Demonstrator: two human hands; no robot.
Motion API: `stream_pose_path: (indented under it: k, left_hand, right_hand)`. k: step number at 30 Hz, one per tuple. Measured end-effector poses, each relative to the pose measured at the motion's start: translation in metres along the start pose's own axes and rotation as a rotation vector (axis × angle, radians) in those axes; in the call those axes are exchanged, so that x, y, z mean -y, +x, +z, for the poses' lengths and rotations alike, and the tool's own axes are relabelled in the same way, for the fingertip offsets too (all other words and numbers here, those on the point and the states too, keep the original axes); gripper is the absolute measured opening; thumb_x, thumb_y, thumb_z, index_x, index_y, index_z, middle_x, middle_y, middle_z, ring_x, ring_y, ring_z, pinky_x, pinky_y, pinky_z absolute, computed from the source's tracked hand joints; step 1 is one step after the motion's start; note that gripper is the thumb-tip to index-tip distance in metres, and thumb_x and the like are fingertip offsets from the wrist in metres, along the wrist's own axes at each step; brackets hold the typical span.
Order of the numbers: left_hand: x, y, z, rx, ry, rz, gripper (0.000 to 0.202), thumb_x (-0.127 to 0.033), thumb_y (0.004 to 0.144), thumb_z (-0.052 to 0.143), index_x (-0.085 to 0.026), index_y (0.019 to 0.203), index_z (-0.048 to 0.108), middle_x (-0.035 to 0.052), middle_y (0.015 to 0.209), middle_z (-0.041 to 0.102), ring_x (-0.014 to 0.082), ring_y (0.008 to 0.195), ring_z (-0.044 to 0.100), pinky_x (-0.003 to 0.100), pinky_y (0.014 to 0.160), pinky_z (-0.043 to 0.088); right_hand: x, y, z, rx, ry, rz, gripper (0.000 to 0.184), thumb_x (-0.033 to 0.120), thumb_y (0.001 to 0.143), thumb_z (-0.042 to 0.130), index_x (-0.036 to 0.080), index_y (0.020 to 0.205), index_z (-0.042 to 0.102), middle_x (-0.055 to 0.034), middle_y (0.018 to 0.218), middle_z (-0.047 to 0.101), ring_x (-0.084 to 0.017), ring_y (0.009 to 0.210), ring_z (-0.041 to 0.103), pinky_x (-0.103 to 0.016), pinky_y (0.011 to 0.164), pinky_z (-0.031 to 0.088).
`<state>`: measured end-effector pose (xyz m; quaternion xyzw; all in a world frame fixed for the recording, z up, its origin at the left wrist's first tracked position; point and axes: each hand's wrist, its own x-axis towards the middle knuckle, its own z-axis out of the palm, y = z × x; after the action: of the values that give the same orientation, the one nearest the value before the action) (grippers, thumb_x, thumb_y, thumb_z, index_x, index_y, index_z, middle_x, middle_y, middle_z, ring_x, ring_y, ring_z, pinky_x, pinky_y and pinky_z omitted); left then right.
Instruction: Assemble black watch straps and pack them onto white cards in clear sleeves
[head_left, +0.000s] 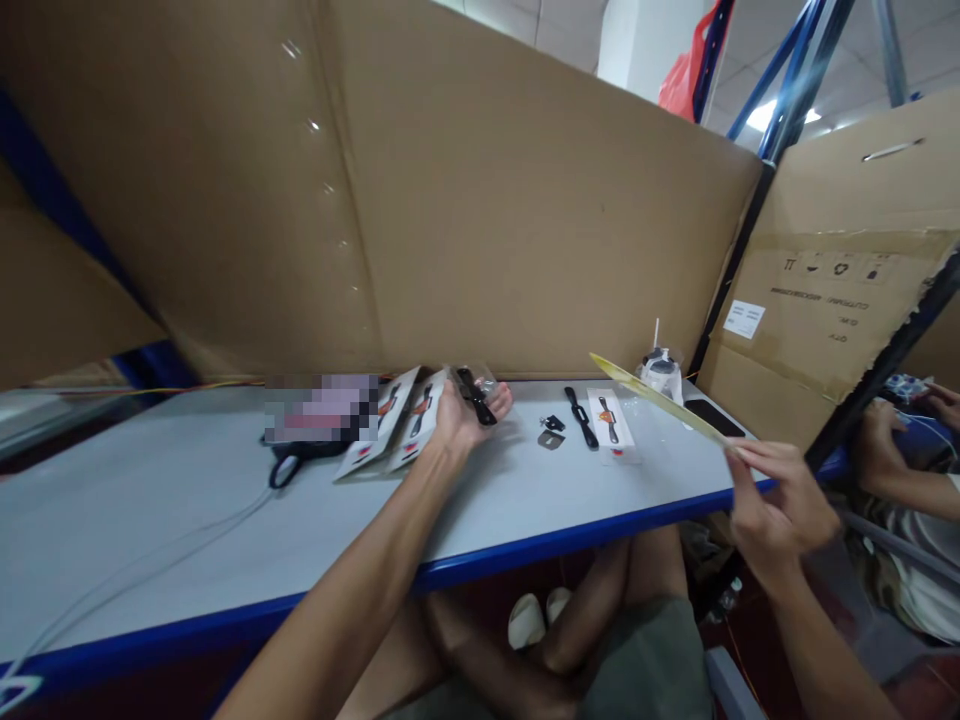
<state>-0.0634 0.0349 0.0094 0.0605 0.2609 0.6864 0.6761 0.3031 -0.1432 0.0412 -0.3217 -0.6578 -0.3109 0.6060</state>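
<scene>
My left hand [461, 415] is palm up over the table, with a black spokeshave body [477, 396] lying across it, beside clear plastic. Its fingertips stretch out past the tool. My right hand [772, 500], off the front edge at the right, pinches the end of a thin yellowish card [660, 400] seen nearly edge-on. Between the hands lie another black spokeshave body [581, 418], a small black part [553, 423] and a grey metal blade [551, 440]. Next to them is a white packet [611, 420] printed with a spokeshave picture.
Two similar packets [381, 425] lean left of my left hand, near a blurred-out item [322, 412] with a black loop. At the back right are a white device [660, 370] and a black phone-like slab [715, 417]. Cardboard walls [525, 220] enclose the table; another person [911, 460] sits right.
</scene>
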Motion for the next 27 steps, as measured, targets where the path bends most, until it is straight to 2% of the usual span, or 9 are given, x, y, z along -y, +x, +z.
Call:
stream_pose_path:
  k: [2, 3, 6, 8, 10, 13, 17, 21, 27]
  left_hand:
    - [0.000, 0.000, -0.001, 0.014, -0.006, 0.005, 0.053, -0.061, 0.104, 0.028, -0.019, 0.085, 0.055, 0.0136, 0.086, 0.069, 0.0247, 0.076, 0.071, 0.039, 0.065, 0.060]
    - [0.001, 0.000, -0.002, 0.022, -0.005, 0.005, 0.053, -0.061, 0.104, 0.028, -0.019, 0.085, 0.055, 0.0136, 0.086, 0.069, 0.0243, 0.075, 0.071, 0.039, 0.065, 0.060]
    - [0.002, 0.001, -0.004, 0.033, 0.018, -0.006, 0.050, -0.060, 0.104, 0.030, -0.019, 0.088, 0.054, 0.0145, 0.091, 0.070, 0.0240, 0.078, 0.071, 0.038, 0.064, 0.060]
    - [0.003, 0.002, -0.004, 0.028, 0.029, -0.012, 0.048, -0.059, 0.104, 0.031, -0.019, 0.091, 0.055, 0.0149, 0.093, 0.070, 0.0246, 0.080, 0.071, 0.037, 0.064, 0.060]
    - [0.003, 0.003, -0.004, 0.035, 0.023, -0.014, 0.049, -0.060, 0.103, 0.031, -0.019, 0.093, 0.056, 0.0151, 0.095, 0.070, 0.0252, 0.082, 0.072, 0.038, 0.065, 0.060]
    - [0.003, 0.003, -0.003, 0.034, 0.019, -0.037, 0.054, -0.063, 0.103, 0.027, -0.019, 0.092, 0.056, 0.0167, 0.096, 0.070, 0.0261, 0.083, 0.072, 0.039, 0.065, 0.061]
    - [0.003, 0.000, 0.000, 0.014, 0.022, -0.047, 0.055, -0.064, 0.103, 0.027, -0.019, 0.090, 0.056, 0.0169, 0.096, 0.070, 0.0263, 0.084, 0.072, 0.040, 0.066, 0.061]
    - [0.004, -0.004, 0.002, 0.018, 0.032, -0.042, 0.055, -0.062, 0.104, 0.025, -0.019, 0.091, 0.057, 0.0163, 0.095, 0.070, 0.0270, 0.084, 0.073, 0.041, 0.066, 0.061]
    - [0.005, -0.002, 0.000, 0.019, 0.084, -0.036, 0.056, -0.061, 0.104, 0.023, -0.018, 0.091, 0.058, 0.0185, 0.098, 0.070, 0.0273, 0.084, 0.073, 0.040, 0.065, 0.061]
  right_hand:
    - [-0.003, -0.006, 0.040, -0.035, 0.024, -0.073, 0.016, 0.008, 0.091, 0.070, 0.023, 0.098, 0.069, -0.0033, 0.091, 0.078, -0.020, 0.082, 0.074, -0.034, 0.076, 0.057]
    - [-0.005, -0.010, 0.059, 0.013, 0.029, -0.089, 0.016, 0.008, 0.094, 0.065, 0.023, 0.097, 0.069, -0.0038, 0.091, 0.078, -0.019, 0.083, 0.073, -0.034, 0.078, 0.057]
    - [-0.009, -0.029, 0.101, 0.291, -0.052, -0.082, 0.022, 0.008, 0.099, 0.054, 0.021, 0.090, 0.070, -0.0054, 0.091, 0.078, -0.019, 0.084, 0.070, -0.032, 0.078, 0.053]
    - [-0.008, -0.041, 0.113, 0.498, -0.140, -0.070, 0.026, 0.009, 0.100, 0.052, 0.020, 0.085, 0.070, -0.0059, 0.092, 0.078, -0.019, 0.085, 0.067, -0.031, 0.076, 0.049]
    - [-0.003, -0.049, 0.113, 0.679, -0.222, -0.056, 0.026, 0.009, 0.100, 0.051, 0.020, 0.086, 0.071, -0.0058, 0.095, 0.078, -0.020, 0.088, 0.065, -0.031, 0.075, 0.047]
    - [0.008, -0.052, 0.106, 0.921, -0.312, -0.016, 0.025, 0.008, 0.098, 0.052, 0.021, 0.098, 0.073, -0.0058, 0.104, 0.077, -0.022, 0.097, 0.064, -0.031, 0.074, 0.045]
    - [0.016, -0.047, 0.104, 1.153, -0.377, 0.044, 0.032, 0.004, 0.095, 0.052, 0.022, 0.113, 0.072, -0.0080, 0.112, 0.075, -0.025, 0.109, 0.063, -0.032, 0.077, 0.047]
    - [0.015, -0.041, 0.107, 1.261, -0.413, 0.087, 0.035, 0.005, 0.096, 0.049, 0.020, 0.121, 0.070, -0.0112, 0.115, 0.074, -0.027, 0.111, 0.064, -0.033, 0.079, 0.050]
    - [0.020, -0.035, 0.103, 1.287, -0.440, 0.080, 0.036, 0.005, 0.096, 0.046, 0.014, 0.118, 0.072, -0.0160, 0.113, 0.074, -0.030, 0.111, 0.064, -0.036, 0.081, 0.053]
